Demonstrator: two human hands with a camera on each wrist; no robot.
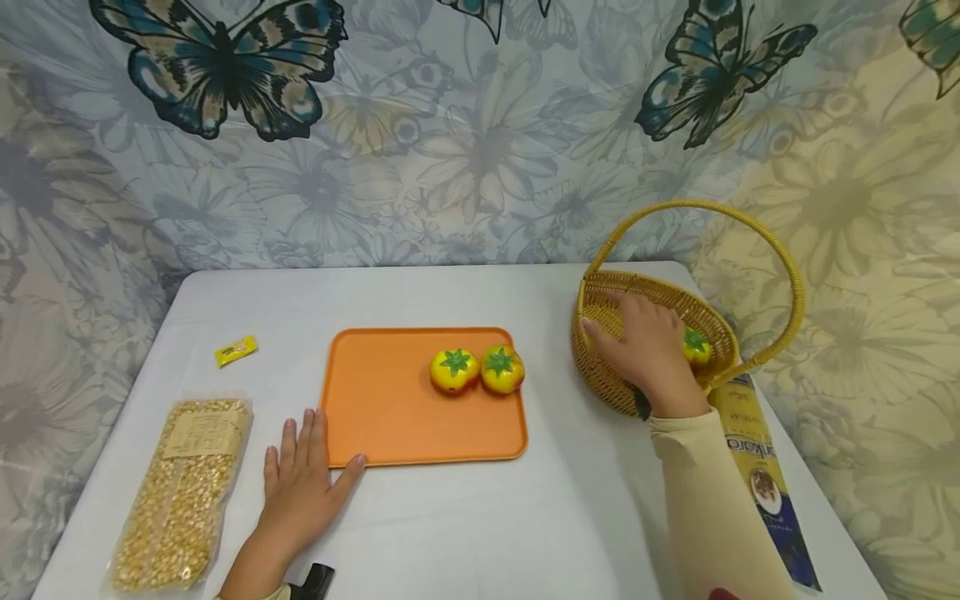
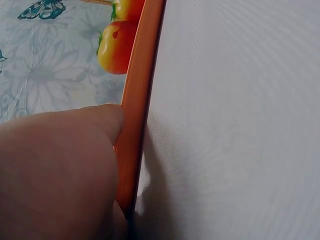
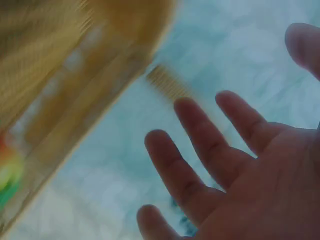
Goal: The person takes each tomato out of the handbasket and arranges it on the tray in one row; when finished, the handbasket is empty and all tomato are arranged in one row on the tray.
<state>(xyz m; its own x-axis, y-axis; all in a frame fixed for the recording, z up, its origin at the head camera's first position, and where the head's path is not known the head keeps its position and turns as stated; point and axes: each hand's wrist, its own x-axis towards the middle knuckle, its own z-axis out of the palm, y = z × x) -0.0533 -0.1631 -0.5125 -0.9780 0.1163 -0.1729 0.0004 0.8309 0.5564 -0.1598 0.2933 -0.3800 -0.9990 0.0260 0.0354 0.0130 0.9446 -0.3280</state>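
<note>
An orange tray [image 1: 390, 417] lies mid-table with two yellow-red toy fruits [image 1: 454, 371] [image 1: 502, 369] near its right side. My left hand [image 1: 300, 492] rests at the tray's lower left corner, fingers straight, thumb at the near edge; the left wrist view shows the thumb [image 2: 100, 122] against the tray rim [image 2: 136, 110]. Over the opening of a wicker basket [image 1: 607, 367], my right hand [image 1: 648, 350] is spread and holds nothing; the right wrist view shows its fingers [image 3: 200, 135] apart beside the blurred basket [image 3: 100, 80]. Another such fruit [image 1: 696, 346] sits inside the basket, partly hidden by the hand.
A bag of corn kernels [image 1: 180, 500] lies at the left, with a small yellow packet [image 1: 236, 351] beyond it. To the right, a yellow and blue package [image 1: 765, 475] lies beside my right sleeve, partly behind the basket. The basket's tall handle [image 1: 787, 258] leans right. A patterned wall backs the table.
</note>
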